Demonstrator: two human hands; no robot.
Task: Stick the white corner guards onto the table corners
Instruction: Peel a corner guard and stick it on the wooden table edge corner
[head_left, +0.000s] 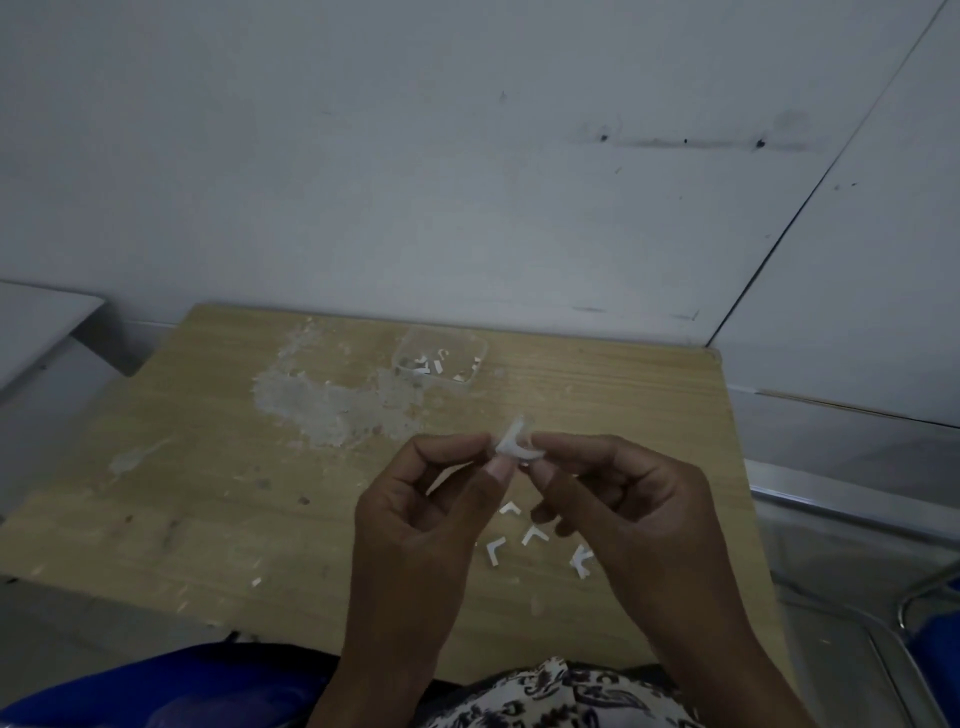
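Observation:
A small white corner guard (516, 441) is pinched between the fingertips of both hands above the middle of the wooden table (208, 467). My left hand (421, 525) holds its left side with thumb and forefinger. My right hand (618, 499) grips its right side. Under the hands, several white L-shaped pieces (496, 550) lie flat on the tabletop. A clear plastic box (441, 358) with more white pieces stands near the table's far edge.
A grey scraped patch (332, 400) marks the tabletop left of the box. The table's far edge meets a white wall (467, 156). A metal chair frame (914, 603) stands at the right. A blue seat (171, 686) shows at the bottom left.

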